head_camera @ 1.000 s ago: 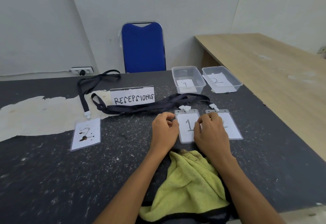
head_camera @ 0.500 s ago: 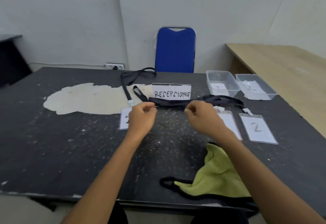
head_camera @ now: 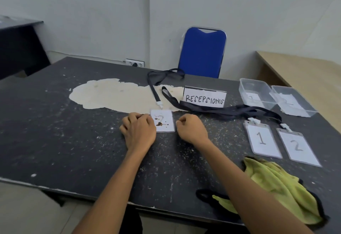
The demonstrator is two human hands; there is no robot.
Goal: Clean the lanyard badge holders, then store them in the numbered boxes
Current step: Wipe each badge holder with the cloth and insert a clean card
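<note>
Left hand (head_camera: 138, 130), right hand (head_camera: 191, 129) shifting off clean badges (head_camera: 263, 140) at right, curling beside stained 2 badge (head_camera: 163, 121) mid-frame, grip unclear; guessing wiping next.

**Place:** office, reception-type room.

**Evidence:**
- Standing name sign (head_camera: 204, 98) hand-lettered RESEPSIONIS, near the far edge of the surface (head_camera: 55, 132).
- Badge holder marked 1 (head_camera: 262, 139) and badge holder marked 2 (head_camera: 298, 146), side by side toward the right edge, clipped to black lanyards (head_camera: 221, 109).
- Stained badge holder (head_camera: 162, 121) near the middle.
- First clear box (head_camera: 255, 91) touching second clear box (head_camera: 293, 101) at the far right corner, a paper slip in each.

**Furniture:**
- Blue padded chair (head_camera: 203, 53), metal-framed, behind the far edge.
- Light wood desk (head_camera: 304, 79) beyond the right edge.
- Dark desk (head_camera: 18, 44) by the left wall.

**Fittings:**
- Plain pale walls (head_camera: 92, 12).
- Low wall socket (head_camera: 134, 63).

**Condition:** surface black and speckled, with a pale peeled patch.
</note>
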